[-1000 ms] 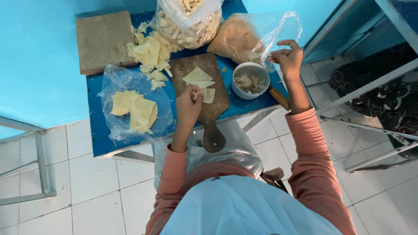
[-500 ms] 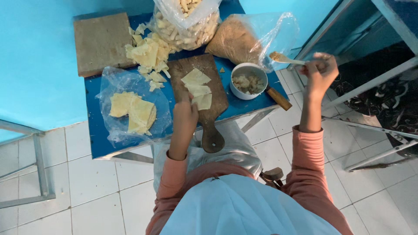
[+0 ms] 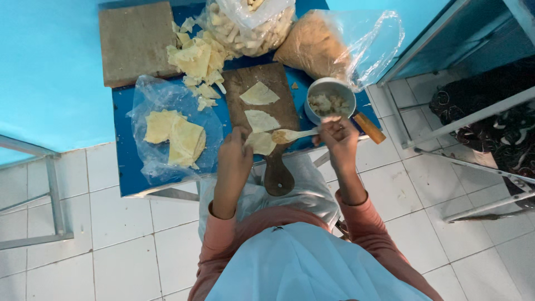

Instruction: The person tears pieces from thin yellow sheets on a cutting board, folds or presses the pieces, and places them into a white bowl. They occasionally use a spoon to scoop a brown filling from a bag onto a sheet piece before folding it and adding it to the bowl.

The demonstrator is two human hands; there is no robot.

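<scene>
Blue worktop [image 3: 125,167], tiled floor: we're spooning filling onto a wrapper.
Right hand [image 3: 339,139] has its grip closed on the spoon [image 3: 295,134], loaded tip over the wrapper [image 3: 261,143] at the board's [image 3: 267,100] near end. Left hand [image 3: 234,159] pins that wrapper's edge, fingers bent; whether it pinches, we can't tell. Bowl [image 3: 330,100] sits just right. We'd judge: keep the spoon level, drop filling dead centre, leave margins bare.

Bare blue table [image 3: 125,161] left of the cutting board [image 3: 266,92]; bags [image 3: 329,44] and bowl [image 3: 330,100] crowding the right.
</scene>
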